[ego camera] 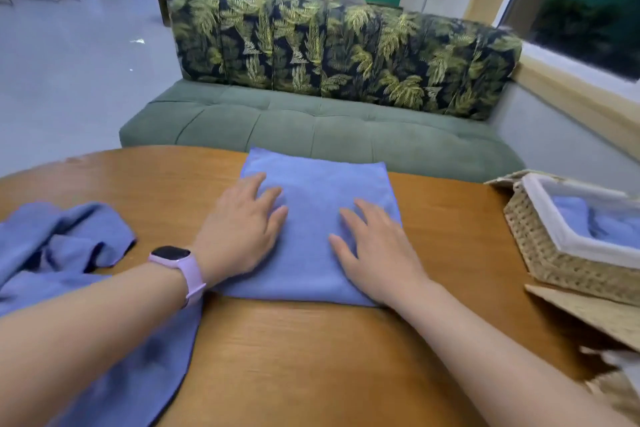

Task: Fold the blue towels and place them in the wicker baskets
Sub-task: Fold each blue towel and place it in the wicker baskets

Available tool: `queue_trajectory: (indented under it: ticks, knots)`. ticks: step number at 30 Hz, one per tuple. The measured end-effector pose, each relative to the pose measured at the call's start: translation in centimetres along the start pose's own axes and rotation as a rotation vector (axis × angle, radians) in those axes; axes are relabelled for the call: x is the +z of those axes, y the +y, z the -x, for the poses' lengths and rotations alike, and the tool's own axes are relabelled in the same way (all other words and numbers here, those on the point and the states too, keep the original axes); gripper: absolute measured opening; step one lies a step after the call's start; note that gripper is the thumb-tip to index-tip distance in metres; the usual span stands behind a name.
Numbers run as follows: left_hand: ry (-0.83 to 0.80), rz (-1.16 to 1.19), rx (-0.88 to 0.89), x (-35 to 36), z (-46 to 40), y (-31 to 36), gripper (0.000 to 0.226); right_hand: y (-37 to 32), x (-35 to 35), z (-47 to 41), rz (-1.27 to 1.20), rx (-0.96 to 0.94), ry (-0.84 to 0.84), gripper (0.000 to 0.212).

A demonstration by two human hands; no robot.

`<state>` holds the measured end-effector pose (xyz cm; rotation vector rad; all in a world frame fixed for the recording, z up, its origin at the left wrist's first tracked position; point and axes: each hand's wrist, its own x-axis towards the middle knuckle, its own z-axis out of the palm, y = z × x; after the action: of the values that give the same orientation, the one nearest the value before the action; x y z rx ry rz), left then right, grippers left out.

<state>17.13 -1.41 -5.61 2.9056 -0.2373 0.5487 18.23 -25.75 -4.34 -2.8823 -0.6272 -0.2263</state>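
Wood-grain brown surface (311, 357) carries every task item and fills the lower half of the view; a green sofa (322, 132) with leaf-print back cushions stands just beyond its far edge.

Unfolded blue towels (69, 253) lie in a rumpled heap at the left of the surface, partly under the left forearm. Judged to be the waiting stock, kept within reach of the left arm.

Folded blue towel (318, 191) lies flat at the centre of the surface, squared into a neat rectangle, its far edge near the surface's far rim. Judged to be mid-fold or being smoothed before a further fold.

Wicker basket (540, 253), with a white cloth lining, stands at the right of the surface, apart from the centre towel. Blue fabric is visible inside it, so part of the task appears complete. A second woven item at the lower right edge is too blurred to identify.

Left hand (242, 236) rests palm down on the left portion of the folded towel, fingers spread and straight. Right hand (377, 253) lies likewise on the right portion, fingers spread. Neither hand pinches any fabric; the flat pressure appears intended to set the crease and expel air.

Pale pink smartwatch (173, 258) sits on the left wrist.
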Motion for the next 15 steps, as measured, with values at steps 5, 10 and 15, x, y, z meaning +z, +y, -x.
queue_trajectory:
  ticks: [5, 10, 15]
  knots:
    - [-0.295, -0.012, 0.028, -1.6, 6.0, 0.6, 0.095, -0.5, -0.5, 5.5, -0.035, -0.001, -0.189, 0.073]
    - [-0.354, -0.009, -0.005, -3.7, 11.2, 3.0, 0.110, -1.5, -1.5, 10.6, -0.004, -0.017, -0.257, 0.078]
    - [-0.338, 0.020, 0.001, -5.2, 16.1, 5.4, 0.093, -2.5, -2.5, 16.3, -0.003, -0.012, -0.219, 0.074]
